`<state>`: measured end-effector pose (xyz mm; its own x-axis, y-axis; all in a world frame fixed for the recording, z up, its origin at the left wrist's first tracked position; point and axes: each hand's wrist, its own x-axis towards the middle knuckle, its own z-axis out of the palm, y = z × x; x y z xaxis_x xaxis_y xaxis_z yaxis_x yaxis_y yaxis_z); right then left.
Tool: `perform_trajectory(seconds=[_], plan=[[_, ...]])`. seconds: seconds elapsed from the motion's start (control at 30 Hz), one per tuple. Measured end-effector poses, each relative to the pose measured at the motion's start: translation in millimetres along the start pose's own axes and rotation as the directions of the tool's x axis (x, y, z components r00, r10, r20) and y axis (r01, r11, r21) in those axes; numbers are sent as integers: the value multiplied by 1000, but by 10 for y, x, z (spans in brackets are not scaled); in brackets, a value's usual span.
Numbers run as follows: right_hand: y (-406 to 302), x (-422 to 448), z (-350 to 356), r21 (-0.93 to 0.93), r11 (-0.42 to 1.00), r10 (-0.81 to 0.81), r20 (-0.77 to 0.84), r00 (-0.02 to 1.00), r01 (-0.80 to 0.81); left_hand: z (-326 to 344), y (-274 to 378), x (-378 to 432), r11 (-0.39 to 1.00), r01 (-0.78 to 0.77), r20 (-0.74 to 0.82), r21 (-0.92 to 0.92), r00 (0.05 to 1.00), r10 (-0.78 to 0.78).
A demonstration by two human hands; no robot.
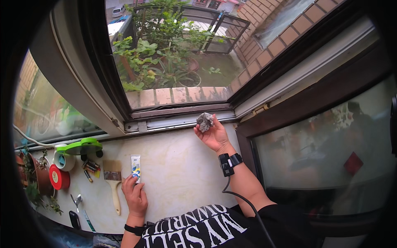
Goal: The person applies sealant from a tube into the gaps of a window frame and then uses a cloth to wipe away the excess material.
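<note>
My right hand [214, 135] is raised palm up at the inner edge of the window frame, its fingers around a crumpled, dirty grey cloth or tissue [205, 122]. Just behind the cloth runs the white window track [173, 123], which has dark grime in it. On the left, my left hand [135, 194] rests on the pale marble-look sill [173, 161], its fingertips at the lower end of a white tube with blue and yellow print [136, 164]. Whether the fingers grip the tube cannot be told. A wide paintbrush with a wooden handle [115, 203] lies left of that hand.
Batteries [90, 166], a red round container [59, 177], a green plastic item [80, 147], a spoon [78, 200] and potted plants [40, 173] crowd the sill's left side. An open dark-framed window sash [248, 130] stands at the right. A cable hangs from my right wrist device.
</note>
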<state>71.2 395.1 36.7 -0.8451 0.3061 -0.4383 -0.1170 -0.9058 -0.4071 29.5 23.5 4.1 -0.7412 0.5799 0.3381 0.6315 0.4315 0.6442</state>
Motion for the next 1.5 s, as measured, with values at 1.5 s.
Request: perform_trajectory(seconds=[1.5], plan=[[401, 241, 207, -453, -891, -287, 588, 756, 15, -22, 24, 18, 1000, 5, -18, 9, 1000, -5]])
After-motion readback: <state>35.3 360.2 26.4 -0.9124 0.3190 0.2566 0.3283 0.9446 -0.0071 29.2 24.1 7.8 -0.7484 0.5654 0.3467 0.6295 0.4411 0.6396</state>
